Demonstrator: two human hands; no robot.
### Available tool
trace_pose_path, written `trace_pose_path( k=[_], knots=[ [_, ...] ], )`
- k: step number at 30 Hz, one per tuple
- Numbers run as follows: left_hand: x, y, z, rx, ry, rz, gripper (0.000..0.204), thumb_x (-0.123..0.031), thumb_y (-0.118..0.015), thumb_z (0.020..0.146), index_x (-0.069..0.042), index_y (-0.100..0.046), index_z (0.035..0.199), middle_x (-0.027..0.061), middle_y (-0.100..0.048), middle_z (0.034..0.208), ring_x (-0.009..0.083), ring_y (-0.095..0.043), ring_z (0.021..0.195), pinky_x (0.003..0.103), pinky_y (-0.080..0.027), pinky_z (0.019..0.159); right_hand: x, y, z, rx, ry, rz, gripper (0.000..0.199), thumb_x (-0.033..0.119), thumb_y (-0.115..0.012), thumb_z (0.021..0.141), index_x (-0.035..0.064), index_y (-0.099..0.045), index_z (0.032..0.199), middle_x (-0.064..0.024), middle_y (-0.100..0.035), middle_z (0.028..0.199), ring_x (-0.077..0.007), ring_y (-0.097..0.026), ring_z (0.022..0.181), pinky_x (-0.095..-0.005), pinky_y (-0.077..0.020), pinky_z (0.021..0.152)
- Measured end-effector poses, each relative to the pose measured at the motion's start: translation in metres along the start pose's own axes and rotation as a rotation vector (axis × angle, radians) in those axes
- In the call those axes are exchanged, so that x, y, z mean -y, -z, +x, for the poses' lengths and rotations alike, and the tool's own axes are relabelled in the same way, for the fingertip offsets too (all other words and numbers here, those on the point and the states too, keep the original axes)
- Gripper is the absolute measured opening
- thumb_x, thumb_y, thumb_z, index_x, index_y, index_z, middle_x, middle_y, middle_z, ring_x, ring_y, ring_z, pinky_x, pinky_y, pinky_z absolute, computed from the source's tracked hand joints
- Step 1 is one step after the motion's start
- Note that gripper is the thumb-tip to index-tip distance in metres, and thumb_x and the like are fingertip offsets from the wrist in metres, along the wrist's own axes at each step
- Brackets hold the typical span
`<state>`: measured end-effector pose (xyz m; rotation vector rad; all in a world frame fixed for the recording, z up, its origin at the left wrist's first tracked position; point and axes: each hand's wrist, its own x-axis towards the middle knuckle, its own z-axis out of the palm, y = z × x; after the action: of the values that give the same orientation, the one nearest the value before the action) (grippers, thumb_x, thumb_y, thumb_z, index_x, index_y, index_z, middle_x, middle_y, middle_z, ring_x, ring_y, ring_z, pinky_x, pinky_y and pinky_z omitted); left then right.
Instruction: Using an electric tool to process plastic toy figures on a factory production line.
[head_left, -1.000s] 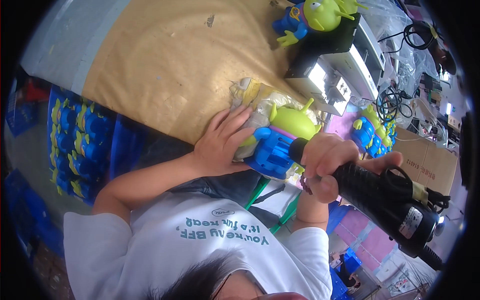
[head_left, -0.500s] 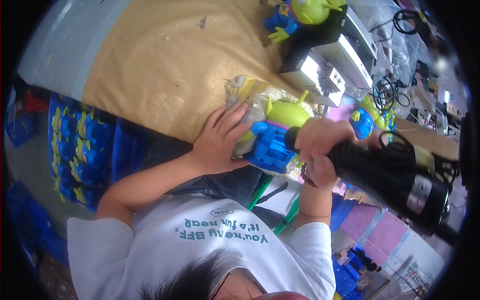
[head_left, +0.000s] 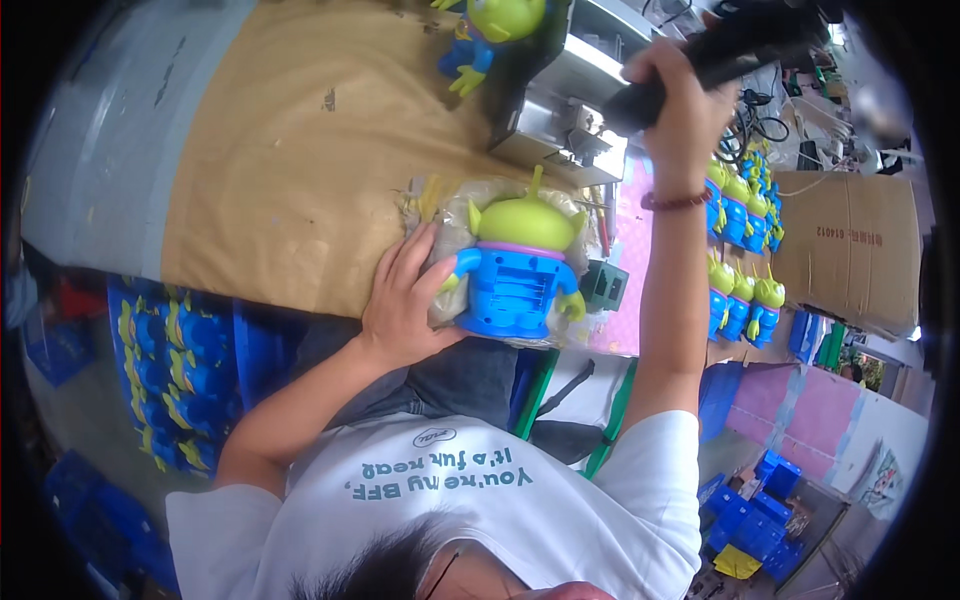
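Observation:
A toy figure [head_left: 512,292] with a green head and blue body lies on a plastic-wrapped pad [head_left: 455,222] at the table's front edge. Slots and a recessed compartment show in its upturned blue side. My left hand [head_left: 402,303] holds it at its left arm, fingers along the pad and thumb by the lower body. Up at the right, my right hand [head_left: 685,112] is wrapped round a black electric screwdriver [head_left: 765,42], blurred by motion and well away from the toy. Beside the toy's right arm lies a small grey-green square piece [head_left: 605,286].
A metal box-like device [head_left: 545,140] stands beyond the toy, with another toy figure [head_left: 500,20] beside it. Several finished-looking toys [head_left: 742,300] stand in rows at right, near a cardboard box [head_left: 850,250]. A blue crate [head_left: 240,350] of toys sits at left, below the brown-covered table [head_left: 290,150].
My right hand has lifted the electric screwdriver off the toy's body, up and away to the far right. The toy's blue side is now uncovered. My left hand stays on the toy.

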<state>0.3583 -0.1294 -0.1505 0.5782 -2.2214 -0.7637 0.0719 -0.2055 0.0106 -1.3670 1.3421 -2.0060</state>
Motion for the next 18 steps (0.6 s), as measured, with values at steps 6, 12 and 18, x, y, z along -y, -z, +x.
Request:
trace_pose_path(
  k=[6, 12, 18],
  knots=[
    [0.001, -0.002, -0.002, -0.033, -0.016, 0.009, 0.091, -0.033, -0.084, 0.065, -0.008, -0.033, 0.136, 0.0309, -0.035, 0.142, 0.0461, -0.040, 0.128, 0.055, -0.033, 0.103, 0.033, 0.003, -0.026, 0.039, -0.231, -0.016, 0.041, 0.004, -0.063, 0.081, 0.0002, -0.041, 0.115, -0.0091, -0.057, 0.068, -0.0170, -0.057, 0.056, -0.0302, -0.0476, 0.054],
    [0.000, -0.005, -0.001, -0.060, -0.022, 0.007, 0.089, -0.034, -0.084, 0.063, -0.007, -0.037, 0.134, 0.0285, -0.035, 0.141, 0.0438, -0.039, 0.130, 0.054, -0.031, 0.104, 0.098, 0.008, -0.113, 0.187, -0.132, 0.221, 0.076, 0.009, -0.061, 0.085, 0.0092, -0.019, 0.148, -0.0053, -0.049, 0.074, -0.0142, -0.048, 0.054, -0.0321, -0.0432, 0.053],
    [-0.001, -0.006, -0.002, -0.071, -0.033, 0.022, 0.090, -0.035, -0.084, 0.064, -0.008, -0.036, 0.135, 0.0283, -0.035, 0.141, 0.0436, -0.040, 0.130, 0.054, -0.032, 0.104, 0.103, 0.001, -0.165, 0.026, -0.143, 0.230, 0.091, 0.011, -0.073, 0.077, 0.0181, -0.016, 0.148, -0.0039, -0.051, 0.065, -0.0187, -0.054, 0.051, -0.0345, -0.0482, 0.051]
  ],
)
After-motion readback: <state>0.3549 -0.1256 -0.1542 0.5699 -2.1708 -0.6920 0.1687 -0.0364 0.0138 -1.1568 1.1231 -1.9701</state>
